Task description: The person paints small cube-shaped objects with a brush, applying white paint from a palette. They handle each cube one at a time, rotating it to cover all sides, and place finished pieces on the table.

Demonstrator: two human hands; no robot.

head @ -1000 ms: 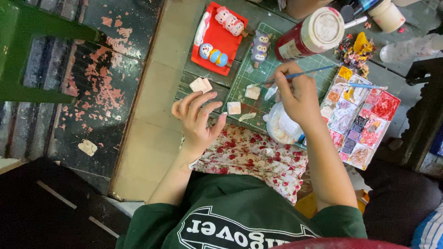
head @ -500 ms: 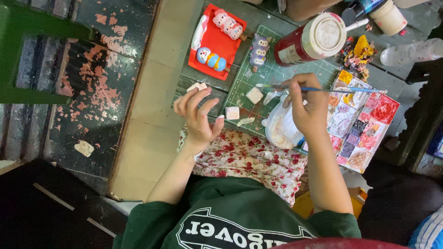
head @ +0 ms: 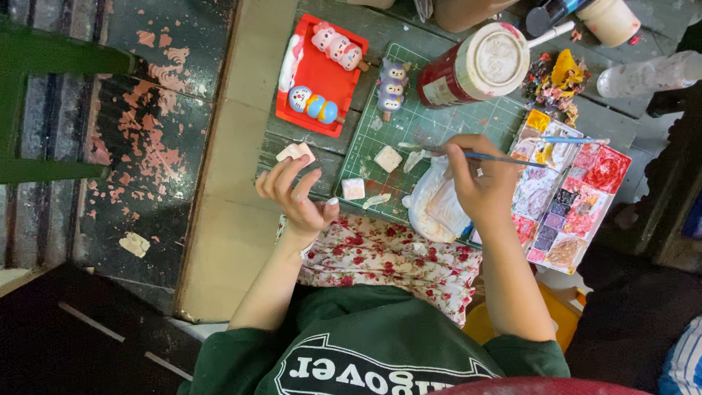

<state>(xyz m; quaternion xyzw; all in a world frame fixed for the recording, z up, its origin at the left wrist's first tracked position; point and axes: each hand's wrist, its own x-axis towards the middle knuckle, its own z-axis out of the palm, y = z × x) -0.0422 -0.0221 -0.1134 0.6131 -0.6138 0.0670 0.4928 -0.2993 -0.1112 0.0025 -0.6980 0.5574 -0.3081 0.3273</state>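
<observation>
My left hand (head: 296,196) is raised with the palm showing and the fingers spread, holding nothing. Its fingertips are just below a small pale clay piece (head: 296,152) at the table edge. My right hand (head: 479,183) grips a thin blue-handled paintbrush (head: 504,156), which lies level with its tip pointing left over the green cutting mat (head: 431,121). The handle reaches over the paint palette (head: 578,190). Two small white blocks (head: 387,158) lie on the mat. A crumpled white bag (head: 433,208) sits under my right hand.
A red tray (head: 322,77) holds painted figurines. A skewer of purple figurines (head: 393,86) lies on the mat. A red jar with a white lid (head: 475,66) lies on its side behind. A floral cloth (head: 387,256) covers my lap. A green chair (head: 44,102) stands at left.
My right hand has shifted right and lowered the brush from a tilt to level. My left hand keeps its spread pose near the pale piece.
</observation>
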